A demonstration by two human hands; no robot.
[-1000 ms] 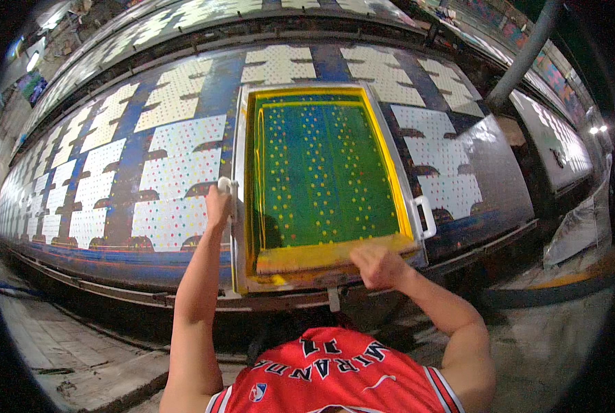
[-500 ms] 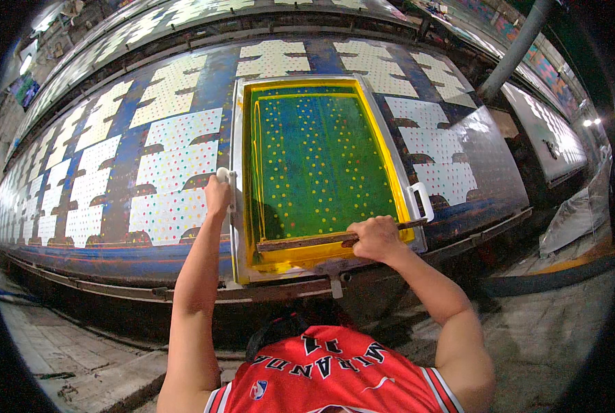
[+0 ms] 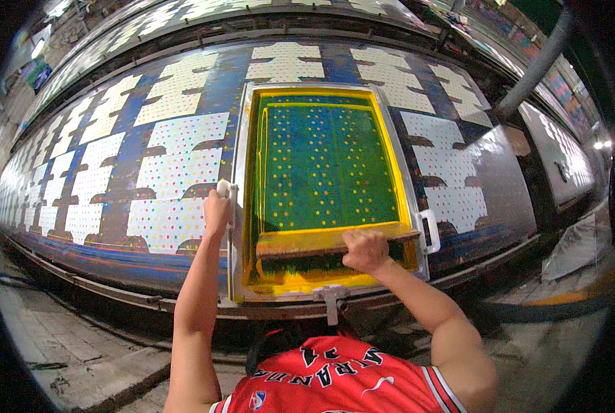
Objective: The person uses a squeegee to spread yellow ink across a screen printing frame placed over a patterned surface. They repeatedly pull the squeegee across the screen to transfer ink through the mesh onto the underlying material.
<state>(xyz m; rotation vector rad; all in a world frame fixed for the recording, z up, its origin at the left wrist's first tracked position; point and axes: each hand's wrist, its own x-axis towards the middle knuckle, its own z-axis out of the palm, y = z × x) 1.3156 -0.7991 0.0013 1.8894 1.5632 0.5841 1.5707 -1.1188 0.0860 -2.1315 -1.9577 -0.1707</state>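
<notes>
A person in a red sleeveless jersey (image 3: 321, 375) leans in from 6 o'clock over a rectangular silver metal screen frame (image 3: 241, 155), which lies on a long, dark, paint-stained tabletop (image 3: 507, 199). The frame's green-blue mesh (image 3: 328, 165) carries rows of small yellow dots and is bordered in yellow.

The left hand (image 3: 216, 208) is curled around a white handle (image 3: 223, 186) at the frame's 9 o'clock side, its grip clenched there. The right hand (image 3: 365, 250) has its grip clasped about a long, flat, yellow-stained squeegee bar (image 3: 300, 241), a little toward 3 o'clock of the bar's middle. The bar spans the frame from 9 to 3 o'clock near the 6 o'clock end, with wet-looking yellow ink (image 3: 300, 282) between it and the nearest rim. White sheets with coloured dots (image 3: 180, 168) lie at 9 o'clock of the frame.

The step in hand appears to be spreading yellow ink through the mesh. The next move probably calls for an even, level stroke along the mesh, with the left hand steadying the frame.
</notes>
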